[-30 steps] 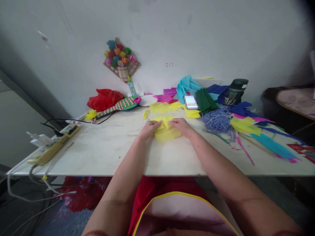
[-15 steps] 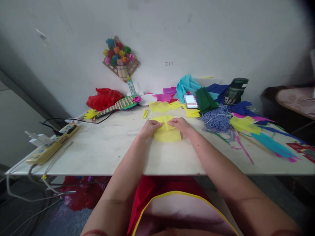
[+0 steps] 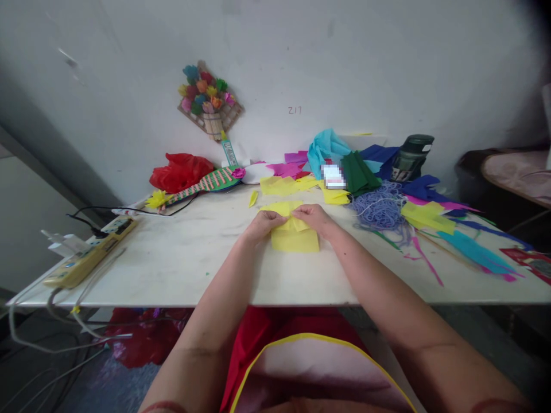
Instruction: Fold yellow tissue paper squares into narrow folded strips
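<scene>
The yellow paper [image 3: 295, 241] looks easy to rip, so a soft pinch and small, even tucks should work best. Its bunched part is right between the fingertips, and a flat part sticks out on the near side of them. The left hand [image 3: 266, 223] and right hand [image 3: 317, 218] both pinch it, thumbs close together. Past the fingers lie yellow scraps [image 3: 278, 185].

Shows plain yellow on the sheet [image 3: 296, 241], greyish white on the counter [image 3: 172, 261], lilac-blue in the yarn [image 3: 375, 205], dark green on the bottle [image 3: 413, 158], bright red on the bag [image 3: 183, 171]. Mixes red, blue, orange, yellow, green and pink among the flowers [image 3: 202, 86].
</scene>
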`<action>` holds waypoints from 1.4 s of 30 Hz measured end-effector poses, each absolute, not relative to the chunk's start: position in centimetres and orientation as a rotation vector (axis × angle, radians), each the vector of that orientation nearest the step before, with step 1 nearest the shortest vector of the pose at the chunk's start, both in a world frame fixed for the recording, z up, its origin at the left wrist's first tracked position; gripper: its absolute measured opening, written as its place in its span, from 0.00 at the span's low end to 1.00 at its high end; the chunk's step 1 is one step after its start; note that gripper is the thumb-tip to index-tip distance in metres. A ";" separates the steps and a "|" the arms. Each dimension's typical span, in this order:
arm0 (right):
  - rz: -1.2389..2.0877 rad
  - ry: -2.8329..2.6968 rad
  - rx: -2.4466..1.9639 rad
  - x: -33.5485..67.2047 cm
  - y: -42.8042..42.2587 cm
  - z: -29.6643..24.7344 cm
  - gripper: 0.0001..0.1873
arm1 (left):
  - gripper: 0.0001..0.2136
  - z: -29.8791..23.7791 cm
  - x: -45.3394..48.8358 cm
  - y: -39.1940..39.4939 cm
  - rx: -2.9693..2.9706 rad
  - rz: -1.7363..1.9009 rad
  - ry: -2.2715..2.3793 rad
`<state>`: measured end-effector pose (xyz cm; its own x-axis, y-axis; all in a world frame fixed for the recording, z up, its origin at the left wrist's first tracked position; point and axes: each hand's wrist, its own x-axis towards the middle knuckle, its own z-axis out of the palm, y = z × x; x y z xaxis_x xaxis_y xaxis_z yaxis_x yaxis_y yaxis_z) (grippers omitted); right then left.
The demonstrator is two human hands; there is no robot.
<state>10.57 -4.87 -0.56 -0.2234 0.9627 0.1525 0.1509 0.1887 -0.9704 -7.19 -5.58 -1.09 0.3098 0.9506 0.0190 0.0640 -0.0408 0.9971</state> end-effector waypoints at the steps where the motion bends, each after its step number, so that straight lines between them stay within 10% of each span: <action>1: 1.137 -1.555 -1.091 10.5 -4.8 -0.6 0.15 | 0.19 -1.1 -7.2 -5.6 1.412 0.960 1.001; 42: 0.999 -1.623 -1.061 10.4 -4.3 -1.3 0.14 | 0.16 -0.8 -7.0 -5.6 1.507 1.010 1.054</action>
